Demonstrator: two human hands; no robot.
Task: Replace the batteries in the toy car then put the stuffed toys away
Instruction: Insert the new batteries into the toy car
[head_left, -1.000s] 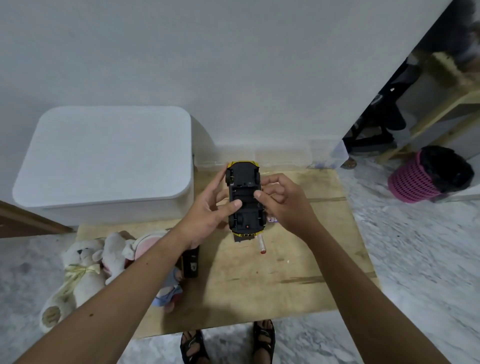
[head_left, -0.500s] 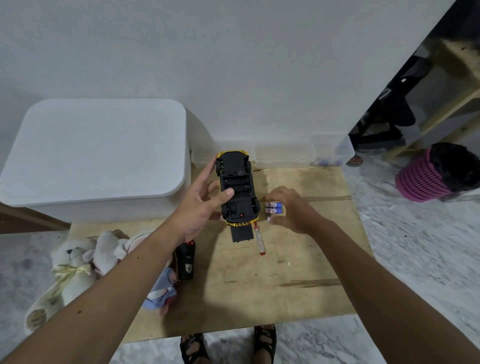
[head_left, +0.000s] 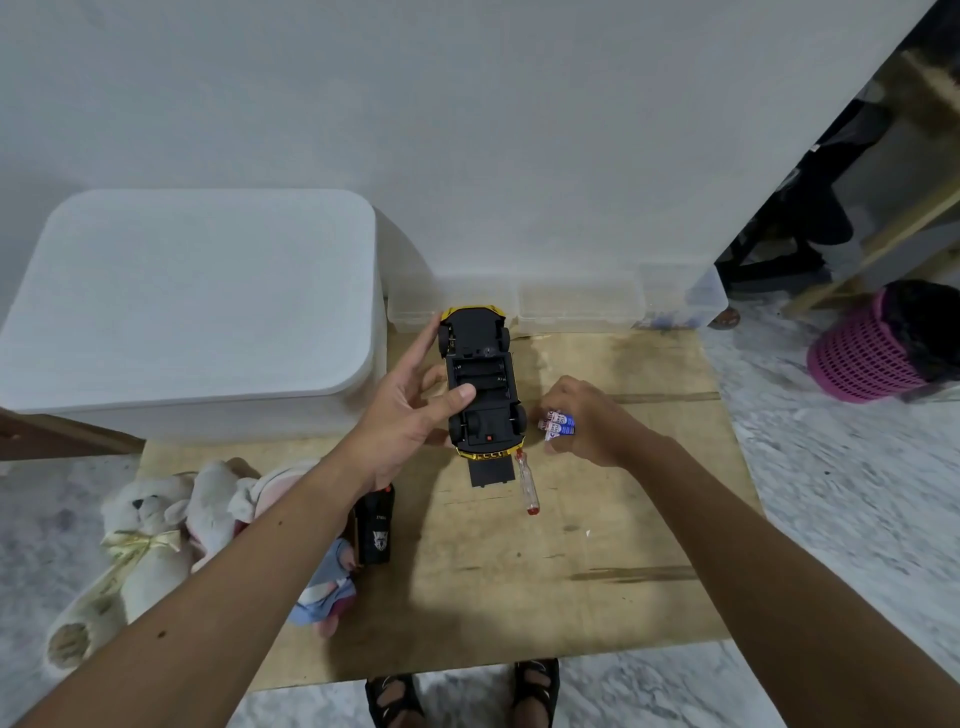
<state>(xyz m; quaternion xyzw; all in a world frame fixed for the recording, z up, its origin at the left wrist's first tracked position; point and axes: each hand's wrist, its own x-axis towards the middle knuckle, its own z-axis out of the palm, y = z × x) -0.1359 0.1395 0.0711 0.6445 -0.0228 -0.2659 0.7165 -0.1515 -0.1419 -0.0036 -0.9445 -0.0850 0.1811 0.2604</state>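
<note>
A yellow toy car (head_left: 482, 382) is turned belly-up, its black underside showing an uncovered battery bay. My left hand (head_left: 402, 415) grips it from the left, thumb on the underside. Just right of the car, my right hand (head_left: 587, 421) pinches a small bundle of blue-and-white batteries (head_left: 560, 423) at the wooden table (head_left: 597, 545). The black battery cover (head_left: 488, 473) lies below the car, and a small screwdriver (head_left: 527, 483) with a clear handle lies beside it. Stuffed toys (head_left: 140, 540) are heaped at the table's left edge, partly hidden by my left forearm.
A large white lidded bin (head_left: 192, 291) stands at the back left. Clear plastic boxes (head_left: 576, 306) line the wall behind the table. A black remote (head_left: 375, 527) lies under my left forearm. A pink basket (head_left: 867, 353) sits on the floor to the right.
My right hand left the car's underside and dropped right to take hold of the batteries. My left hand kept the car, now tilted slightly farther back.
</note>
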